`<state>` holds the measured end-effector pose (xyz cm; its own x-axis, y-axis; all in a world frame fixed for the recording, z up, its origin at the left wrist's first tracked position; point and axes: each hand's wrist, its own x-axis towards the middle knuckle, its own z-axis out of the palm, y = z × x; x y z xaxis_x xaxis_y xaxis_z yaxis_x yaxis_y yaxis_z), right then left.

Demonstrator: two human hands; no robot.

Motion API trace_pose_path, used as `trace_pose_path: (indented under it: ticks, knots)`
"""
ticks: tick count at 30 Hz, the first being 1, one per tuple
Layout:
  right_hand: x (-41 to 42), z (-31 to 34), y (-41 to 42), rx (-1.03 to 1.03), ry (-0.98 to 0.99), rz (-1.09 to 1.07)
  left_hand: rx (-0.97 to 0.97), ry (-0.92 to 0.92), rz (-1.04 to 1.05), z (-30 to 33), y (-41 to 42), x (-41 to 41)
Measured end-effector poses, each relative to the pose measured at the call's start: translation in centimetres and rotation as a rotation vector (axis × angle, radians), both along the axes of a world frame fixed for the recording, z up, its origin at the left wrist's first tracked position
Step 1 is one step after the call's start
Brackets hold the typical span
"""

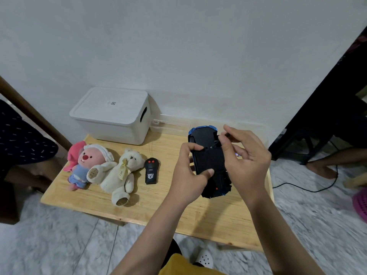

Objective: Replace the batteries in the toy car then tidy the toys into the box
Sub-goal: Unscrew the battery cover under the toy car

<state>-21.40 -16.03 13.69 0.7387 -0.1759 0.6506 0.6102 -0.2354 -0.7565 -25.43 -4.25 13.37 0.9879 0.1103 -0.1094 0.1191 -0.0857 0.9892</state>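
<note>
The blue toy car (208, 161) is turned belly up above the right half of the wooden table (158, 205), its black underside facing me. My left hand (188, 173) grips the car's left side, thumb on the underside. My right hand (244, 153) pinches a thin screwdriver (215, 144) whose tip meets the underside near the car's far end. The black remote (151, 171) with two red buttons lies on the table left of the car. The white lidded box (113, 116) stands at the table's far left.
A pink plush (85, 163) and a cream teddy bear (121, 171) lie on the table's left part. A clear plastic case (172, 124) sits by the wall. A person's foot (321, 167) and a black cable (309, 187) are on the floor at right.
</note>
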Motion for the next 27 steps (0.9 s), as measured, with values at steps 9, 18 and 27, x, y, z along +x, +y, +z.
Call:
trace_pose_path:
  ticks: [9,18,27]
  knots:
    - [0.1,-0.7,-0.4,0.043,0.074,-0.014,-0.018,0.008,0.002,-0.6,-0.1,0.1]
    - [0.6,-1.4,-1.1,0.122,0.152,-0.018,-0.074,0.02,0.033,-1.4,-0.4,0.7]
    - [1.0,-1.5,-1.4,0.199,0.187,-0.02,-0.122,0.062,0.036,-1.7,-0.5,1.4]
